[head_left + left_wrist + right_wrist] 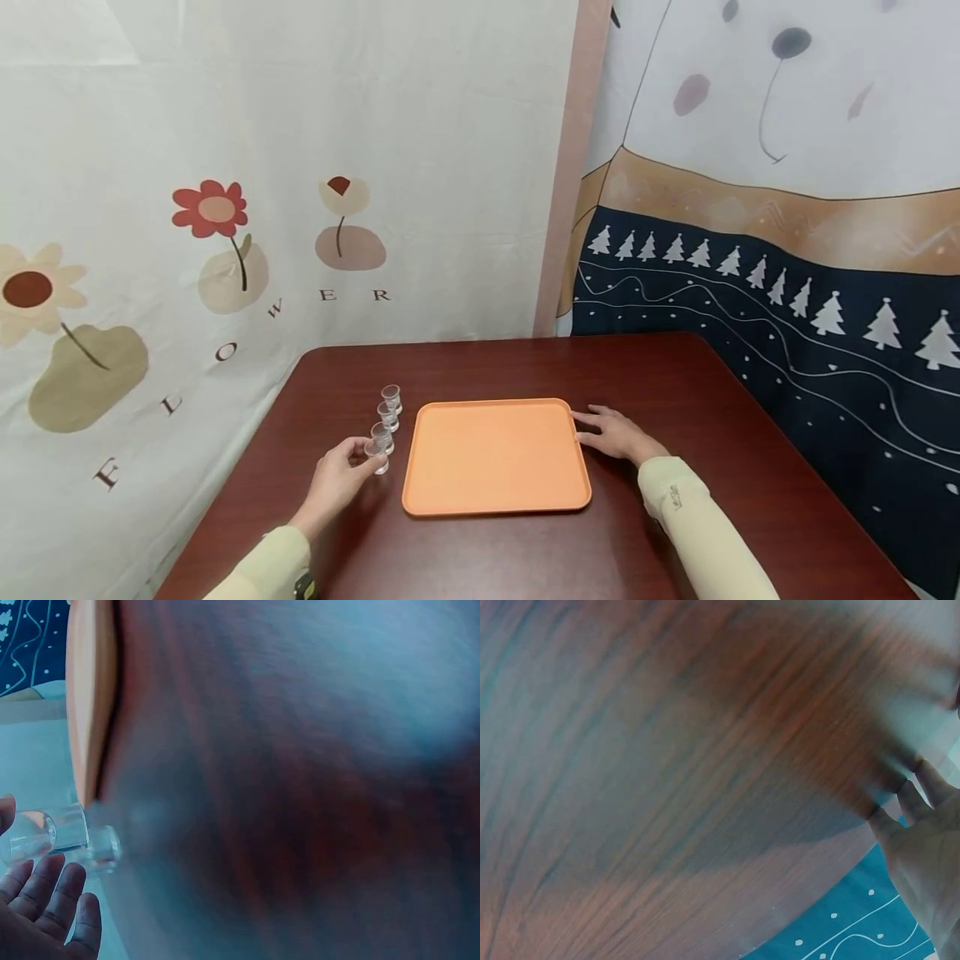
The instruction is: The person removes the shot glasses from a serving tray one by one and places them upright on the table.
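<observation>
Four-sided and orange, a tray lies flat on the table between both hands. Along its left side runs a slanting row of several small clear shot glasses. My left hand holds the nearest shot glass between thumb and fingers. In the left wrist view that glass sits between the thumb and the fingers, with another glass behind it. My right hand rests palm down by the tray's right edge, fingers spread and fingertips at the rim; its fingers look extended in the right wrist view.
The dark red-brown wooden table has rounded far corners. A white curtain printed with flowers hangs along the left and back. On the right hangs a dark blue cloth with white trees.
</observation>
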Motion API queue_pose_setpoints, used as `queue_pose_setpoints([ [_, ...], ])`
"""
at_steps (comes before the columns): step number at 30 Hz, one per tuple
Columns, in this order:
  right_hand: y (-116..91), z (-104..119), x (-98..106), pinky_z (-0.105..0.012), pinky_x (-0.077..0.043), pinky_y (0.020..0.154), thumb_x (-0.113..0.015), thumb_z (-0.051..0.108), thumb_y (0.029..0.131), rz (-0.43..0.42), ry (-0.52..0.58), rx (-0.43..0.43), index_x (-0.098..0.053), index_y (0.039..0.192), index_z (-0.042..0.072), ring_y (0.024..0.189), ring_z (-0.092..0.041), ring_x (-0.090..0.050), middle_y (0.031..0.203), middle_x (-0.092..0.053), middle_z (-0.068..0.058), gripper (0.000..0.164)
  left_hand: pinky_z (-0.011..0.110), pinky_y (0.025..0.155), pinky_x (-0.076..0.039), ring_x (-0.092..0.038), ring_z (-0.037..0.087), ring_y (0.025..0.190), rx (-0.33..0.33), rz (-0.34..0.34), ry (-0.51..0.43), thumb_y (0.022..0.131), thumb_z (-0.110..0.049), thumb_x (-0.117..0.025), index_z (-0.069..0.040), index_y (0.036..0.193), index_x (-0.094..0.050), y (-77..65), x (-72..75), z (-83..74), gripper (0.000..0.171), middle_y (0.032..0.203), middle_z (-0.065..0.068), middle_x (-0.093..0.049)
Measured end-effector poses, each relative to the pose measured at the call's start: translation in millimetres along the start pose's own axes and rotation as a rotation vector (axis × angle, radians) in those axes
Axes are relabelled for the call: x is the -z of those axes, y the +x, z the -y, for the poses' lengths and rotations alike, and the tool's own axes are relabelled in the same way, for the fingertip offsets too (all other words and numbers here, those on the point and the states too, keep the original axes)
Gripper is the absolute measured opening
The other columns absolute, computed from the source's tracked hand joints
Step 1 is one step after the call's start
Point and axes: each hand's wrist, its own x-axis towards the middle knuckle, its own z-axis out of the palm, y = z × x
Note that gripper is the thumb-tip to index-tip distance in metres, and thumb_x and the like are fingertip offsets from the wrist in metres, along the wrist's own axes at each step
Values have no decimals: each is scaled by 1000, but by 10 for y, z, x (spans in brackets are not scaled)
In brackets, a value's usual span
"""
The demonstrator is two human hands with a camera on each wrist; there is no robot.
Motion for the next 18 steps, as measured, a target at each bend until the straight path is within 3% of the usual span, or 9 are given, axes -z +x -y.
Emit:
queue_pose_setpoints([
  [8,37,-10,-19,-66,-27,107,-59,42,99,3,8,4,-47,150,23,140,-47,-29,154,-34,-23,56,48,85,-51,-64,36,101,36,21,40,89,-23,-75,4,117,-62,-37,-21,167,42,111,20,-67],
  [12,58,-11,-29,-66,-27,107,-59,42,99,-3,27,9,-47,150,22,140,-48,-28,154,-33,-24,56,50,88,-49,-62,36,105,34,-31,47,91,-33,-73,4,127,-56,-40,12,136,55,116,22,-64],
  [15,56,-15,-29,-65,-27,108,-58,41,99,-3,32,6,-45,151,19,141,-47,-28,154,-33,-24,57,53,93,-44,-58,36,113,-29,-102,83,93,-42,-68,2,132,-54,30,33,34,60,122,21,-61],
  [18,54,-10,14,-65,-28,108,-57,39,101,-29,33,3,-43,151,14,140,-48,-30,153,-33,-26,58,53,96,-43,-55,36,116,-156,-139,112,96,-41,-65,-1,132,-57,211,-14,-173,55,126,19,-58],
])
